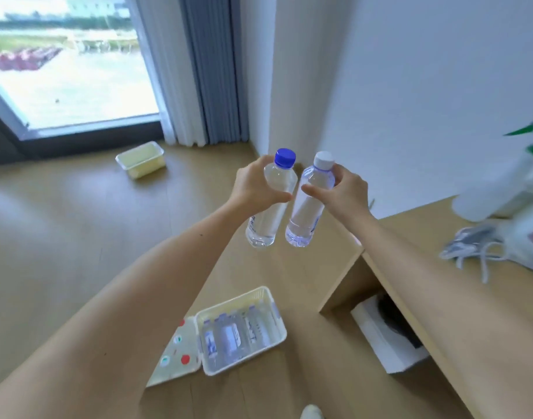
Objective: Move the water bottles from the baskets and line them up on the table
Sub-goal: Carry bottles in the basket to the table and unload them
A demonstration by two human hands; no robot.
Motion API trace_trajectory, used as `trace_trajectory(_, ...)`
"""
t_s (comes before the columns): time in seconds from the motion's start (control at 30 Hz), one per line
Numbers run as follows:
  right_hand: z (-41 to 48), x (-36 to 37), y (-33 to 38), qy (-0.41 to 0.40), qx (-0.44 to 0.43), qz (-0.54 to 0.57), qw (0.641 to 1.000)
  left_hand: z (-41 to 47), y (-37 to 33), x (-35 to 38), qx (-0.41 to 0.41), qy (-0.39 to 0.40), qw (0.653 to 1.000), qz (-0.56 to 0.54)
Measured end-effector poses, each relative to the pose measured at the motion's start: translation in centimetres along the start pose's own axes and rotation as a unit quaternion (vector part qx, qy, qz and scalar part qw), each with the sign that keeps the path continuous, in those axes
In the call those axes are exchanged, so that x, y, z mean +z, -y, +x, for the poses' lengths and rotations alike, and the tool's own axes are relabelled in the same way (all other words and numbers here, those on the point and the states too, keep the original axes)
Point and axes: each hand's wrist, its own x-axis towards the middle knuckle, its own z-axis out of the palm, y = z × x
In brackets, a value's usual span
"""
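Holding two bottles aloft — left hand (pixel 256 186) blue-capped bottle (pixel 272 201), right hand (pixel 343 192) white-capped bottle (pixel 310 204).

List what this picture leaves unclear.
Head view:
- Bottles in the white basket: blurred and overlapping, count unclear.
- Yellow basket: contents too blurred to tell.
- Things on the table: blurred, cut off by the right edge.
- Blue-capped bottle and white-capped bottle: labels blurred, unreadable.

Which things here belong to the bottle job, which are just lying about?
Job: blue-capped bottle in left hand; white-capped bottle in right hand; white basket holding more bottles; table.
Lying about: white cord on table; dotted flat box beside basket; white box under table.
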Motion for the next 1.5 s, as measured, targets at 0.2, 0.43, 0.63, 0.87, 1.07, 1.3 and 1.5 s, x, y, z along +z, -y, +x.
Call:
trace_trajectory(0.2, -4.4, -10.9, 0.5, -0.094, 0.034, -0.041, 0.994, -1.6, -9.8, 4.1, 0.117, 0.112, 0.986, 0.032)
trace_trajectory(0.43, -12.0, -24.0, -5.8, -0.242, 0.154, -0.089, 0.954, -6.2, -19.3, 17.4, 0.225, 0.256, 0.94, 0.033)
trace_trajectory(0.63, -19.0, -34.3, -12.7, -0.347, 0.235, -0.106, 0.902, -12.4, -26.1, 30.3, 0.284, 0.349, 0.893, 0.008)
trace_trajectory(0.87, -24.3, -43.8, -20.3, -0.445, 0.29, -0.112, 0.84, -17.7, -32.9, 42.3, 0.319, 0.436, 0.841, 0.0)
trace_trajectory(1.07, -25.8, -47.0, -25.7, -0.468, 0.327, -0.089, 0.816, -19.3, -35.1, 49.2, 0.32, 0.458, 0.829, -0.009)
trace_trajectory(1.3, -24.6, -48.1, -28.0, -0.498, 0.333, -0.045, 0.8, -18.0, -36.5, 52.2, 0.324, 0.464, 0.824, -0.014)
trace_trajectory(1.5, -24.8, -47.7, -28.0, -0.499, 0.314, 0.0, 0.808, -17.2, -35.8, 52.8, 0.351, 0.494, 0.796, -0.017)
